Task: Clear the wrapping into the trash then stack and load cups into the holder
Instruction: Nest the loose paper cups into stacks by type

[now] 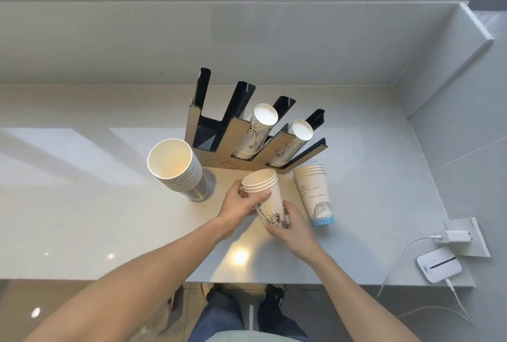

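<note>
Both my hands hold a short stack of white paper cups with a statue drawing (267, 199), tilted, just in front of the cup holder (219, 160). My left hand (241, 201) grips the stack near its rims; my right hand (290, 225) cups its base. The black and wood holder has several slanted slots: two right slots carry cup stacks (258, 133) (297, 136), the left slots show no cups. Another short stack with a bridge drawing (314, 196) stands upright to the right. A taller stack of cups (178, 171) stands to the left.
The white counter (82, 204) runs along a wall below a window. At the right edge sit a white router-like box (439, 265) and a charger plugged into a socket (458, 236) with cables hanging over the front edge. My legs show below the counter.
</note>
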